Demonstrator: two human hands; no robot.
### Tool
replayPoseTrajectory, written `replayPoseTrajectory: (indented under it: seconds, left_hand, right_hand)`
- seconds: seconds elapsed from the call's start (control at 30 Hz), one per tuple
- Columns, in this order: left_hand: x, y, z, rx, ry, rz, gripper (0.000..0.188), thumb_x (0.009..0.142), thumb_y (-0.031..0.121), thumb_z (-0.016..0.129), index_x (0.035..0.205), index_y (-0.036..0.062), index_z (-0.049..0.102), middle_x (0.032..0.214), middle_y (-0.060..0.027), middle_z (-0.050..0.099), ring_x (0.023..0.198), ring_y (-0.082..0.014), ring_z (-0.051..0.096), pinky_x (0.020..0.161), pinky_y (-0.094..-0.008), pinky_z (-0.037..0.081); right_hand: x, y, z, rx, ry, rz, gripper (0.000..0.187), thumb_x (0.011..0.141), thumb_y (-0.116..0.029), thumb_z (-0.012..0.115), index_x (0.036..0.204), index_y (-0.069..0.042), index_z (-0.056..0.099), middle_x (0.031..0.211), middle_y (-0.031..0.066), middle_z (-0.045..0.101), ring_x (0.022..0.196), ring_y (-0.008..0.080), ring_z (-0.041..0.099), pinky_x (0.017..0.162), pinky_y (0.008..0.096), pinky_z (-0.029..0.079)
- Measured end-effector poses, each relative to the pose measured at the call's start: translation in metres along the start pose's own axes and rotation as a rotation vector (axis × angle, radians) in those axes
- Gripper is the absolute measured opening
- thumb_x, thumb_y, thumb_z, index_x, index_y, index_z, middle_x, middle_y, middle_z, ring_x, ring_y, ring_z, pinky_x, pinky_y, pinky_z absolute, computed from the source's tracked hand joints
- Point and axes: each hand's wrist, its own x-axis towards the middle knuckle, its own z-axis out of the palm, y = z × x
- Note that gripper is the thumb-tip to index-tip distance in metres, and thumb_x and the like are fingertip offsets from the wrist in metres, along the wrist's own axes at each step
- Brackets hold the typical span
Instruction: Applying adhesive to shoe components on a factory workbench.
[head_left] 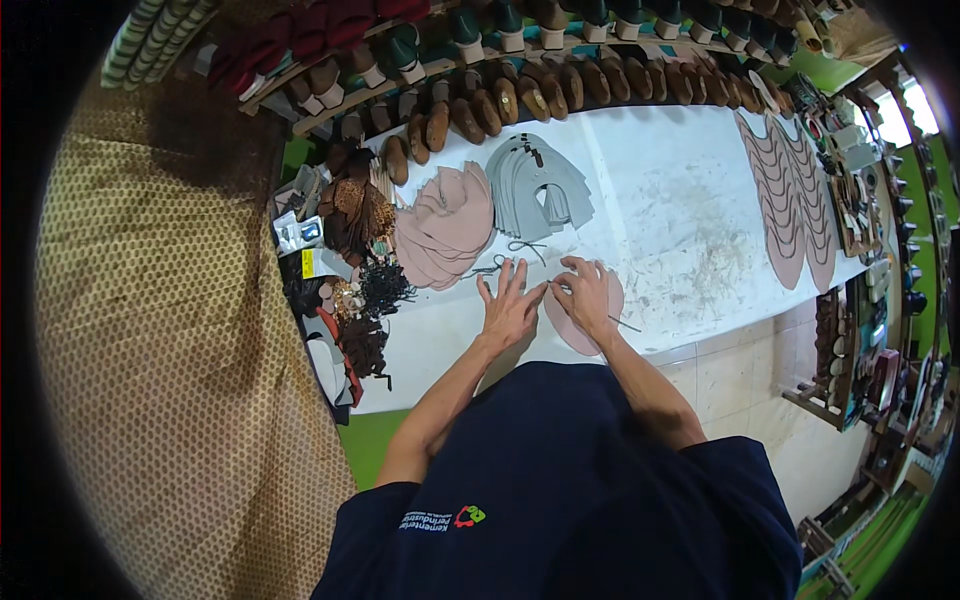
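Note:
Both of my hands meet over the near edge of the white table. The thumb side of my left hand (512, 312) comes together at a small dark thing I cannot make out, with the other fingers spread. Beside it, the fingers of my right hand (588, 298) are bent in a pinch at the same spot. A thin dark strip or rod (626, 324) sticks out past my right wrist. Beneath that hand lies a pink sole-shaped piece (572, 333). Dark laces (526, 246) rest just beyond my left fingertips.
Fanned stacks of pink pieces (440, 225) and grey pieces (520, 190) lie ahead. Rows of pink cut-outs (785, 205) cover the table's right end. Brown shoe lasts (610, 82) line the back. Dark straps and trimmings (385, 288) crowd the left edge, near a patterned curtain (180, 350).

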Motion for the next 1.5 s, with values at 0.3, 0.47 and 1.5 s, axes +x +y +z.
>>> replayPoseTrajectory:
  seconds: [0.3, 0.47, 1.5]
  left_hand:
    - [0.001, -0.003, 0.001, 0.013, -0.023, -0.015, 0.056, 0.096, 0.025, 0.070, 0.150, 0.0348, 0.060, 0.176, -0.0156, 0.020, 0.163, -0.0400, 0.010, 0.112, -0.0839, 0.006]
    - [0.003, 0.005, -0.004, 0.030, 0.013, 0.014, 0.057, 0.095, 0.023, 0.069, 0.151, 0.0317, 0.059, 0.176, -0.0144, 0.021, 0.163, -0.0393, 0.012, 0.113, -0.0842, 0.008]
    - [0.008, 0.013, -0.008, -0.029, 0.045, 0.021, 0.059, 0.096, 0.018, 0.064, 0.154, 0.0292, 0.056, 0.178, -0.0162, 0.014, 0.162, -0.0432, 0.012, 0.111, -0.0854, 0.012]
  right_hand:
    - [0.000, -0.008, 0.003, -0.035, 0.043, 0.032, 0.017, 0.091, -0.025, 0.076, 0.093, -0.010, 0.082, 0.130, 0.0052, 0.067, 0.124, 0.0267, 0.060, 0.117, 0.0574, 0.033]
    - [0.000, -0.007, 0.002, -0.033, 0.055, 0.007, 0.021, 0.090, -0.026, 0.076, 0.093, -0.006, 0.082, 0.128, 0.0106, 0.067, 0.121, 0.0320, 0.061, 0.111, 0.0548, 0.038]
    - [-0.030, 0.000, -0.018, -0.063, 0.174, 0.086, 0.015, 0.083, -0.022, 0.078, 0.084, -0.007, 0.082, 0.125, 0.0102, 0.070, 0.119, 0.0330, 0.060, 0.111, 0.0483, 0.041]
